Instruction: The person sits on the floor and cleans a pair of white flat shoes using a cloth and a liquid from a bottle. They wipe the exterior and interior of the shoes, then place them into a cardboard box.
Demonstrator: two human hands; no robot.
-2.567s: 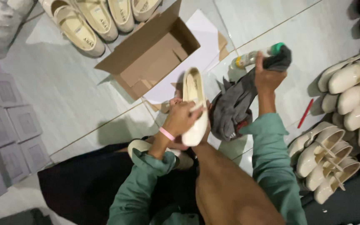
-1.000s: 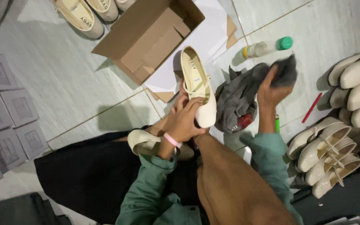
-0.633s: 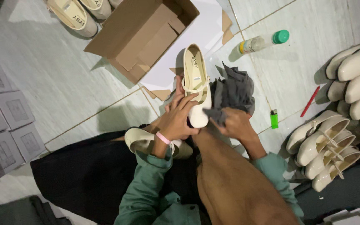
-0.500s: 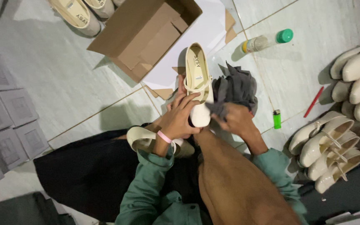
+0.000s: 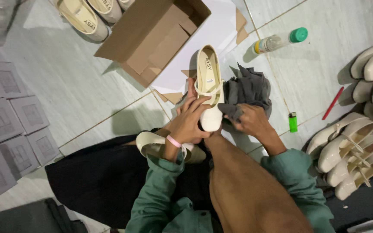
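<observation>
Left hand (image 5: 191,125): grip closed around cream shoe (image 5: 209,88), toe at the fingers, long axis running away toward box (image 5: 152,39). Right hand (image 5: 249,121): grip bunched on grey cloth (image 5: 249,88), touching shoe's toe side

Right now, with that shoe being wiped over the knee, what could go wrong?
The cream shoe is gripped only near its toe by the left hand, so it could slip while the right hand presses the grey cloth on it. The second shoe on the lap might slide off.
</observation>
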